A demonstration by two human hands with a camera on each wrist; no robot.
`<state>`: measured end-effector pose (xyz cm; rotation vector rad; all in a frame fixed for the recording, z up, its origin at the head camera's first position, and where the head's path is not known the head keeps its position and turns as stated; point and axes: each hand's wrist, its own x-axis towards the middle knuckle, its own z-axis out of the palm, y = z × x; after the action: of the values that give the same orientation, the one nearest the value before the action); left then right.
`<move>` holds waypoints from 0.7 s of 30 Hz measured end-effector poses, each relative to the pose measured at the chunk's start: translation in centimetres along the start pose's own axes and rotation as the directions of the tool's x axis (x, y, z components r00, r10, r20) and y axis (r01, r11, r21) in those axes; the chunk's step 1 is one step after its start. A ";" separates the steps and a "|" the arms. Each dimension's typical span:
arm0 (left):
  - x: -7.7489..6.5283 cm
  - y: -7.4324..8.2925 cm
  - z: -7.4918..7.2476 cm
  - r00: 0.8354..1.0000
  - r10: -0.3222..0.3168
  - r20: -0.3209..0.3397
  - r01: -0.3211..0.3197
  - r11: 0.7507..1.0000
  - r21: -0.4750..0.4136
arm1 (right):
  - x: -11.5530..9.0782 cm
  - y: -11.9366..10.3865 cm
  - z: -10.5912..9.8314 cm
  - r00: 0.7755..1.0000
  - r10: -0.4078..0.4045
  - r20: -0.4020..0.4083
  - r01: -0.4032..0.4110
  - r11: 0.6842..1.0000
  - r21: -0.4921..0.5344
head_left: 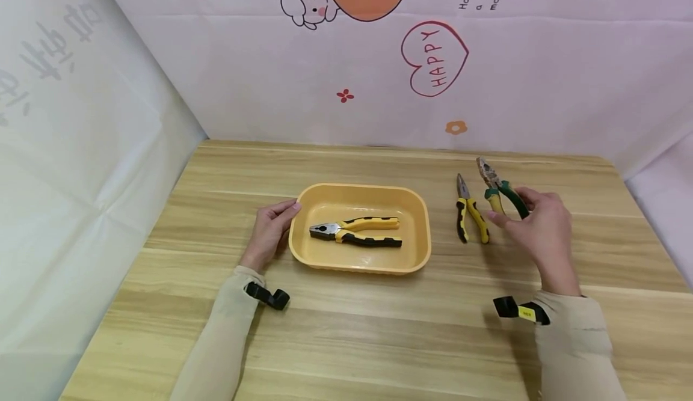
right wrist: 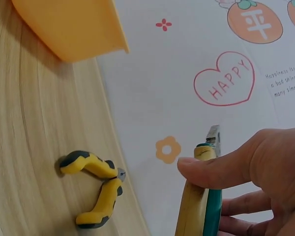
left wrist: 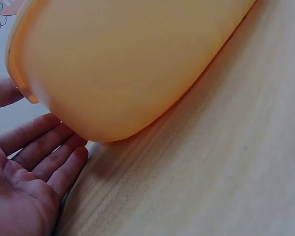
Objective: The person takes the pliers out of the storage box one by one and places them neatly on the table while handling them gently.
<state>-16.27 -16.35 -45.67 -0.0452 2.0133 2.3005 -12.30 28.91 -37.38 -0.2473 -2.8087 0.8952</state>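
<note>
A yellow plastic bin (head_left: 361,264) stands on the table, its underside and wall (left wrist: 123,69) filling much of the left wrist view. My left hand (head_left: 269,229) holds its left end, thumb at the rim and fingers against the outer wall. Inside the bin lie combination pliers (head_left: 360,232) with yellow-and-black handles. My right hand (head_left: 544,226) grips worn combination pliers (head_left: 489,178) by their green-and-cream handles, with the thumb along one handle (right wrist: 192,206). Left of that hand, yellow-and-black long-nose pliers (head_left: 468,211) lie on the table, handles spread.
The wood-grain table (head_left: 379,341) runs back to a white printed cloth (head_left: 260,82) with a red heart (head_left: 435,58) and small flowers. Another white cloth (head_left: 81,148) hangs along the left side. Each wrist wears a black strap mount (head_left: 267,296).
</note>
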 end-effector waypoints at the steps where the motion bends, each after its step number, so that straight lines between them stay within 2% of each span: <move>1: 0.0 0.0 0.0 1.000 -0.004 0.002 0.004 1.000 -0.001 | 0.1 0.1 0.0 1.000 0.006 0.008 -0.006 1.000 -0.006; 8: 0.3 0.3 -0.2 1.000 -0.017 0.021 0.017 1.000 0.006 | 0.3 0.7 0.1 0.997 0.059 0.041 -0.058 0.998 -0.028; 21: 0.9 0.2 0.0 0.999 0.029 0.017 -0.029 0.999 -0.020 | 0.7 2.7 0.4 0.986 0.141 0.086 -0.138 0.990 -0.043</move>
<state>-17.17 -16.30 -45.50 0.0027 1.9965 2.3299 -12.77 30.99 -39.13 -0.4241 -2.9227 0.9048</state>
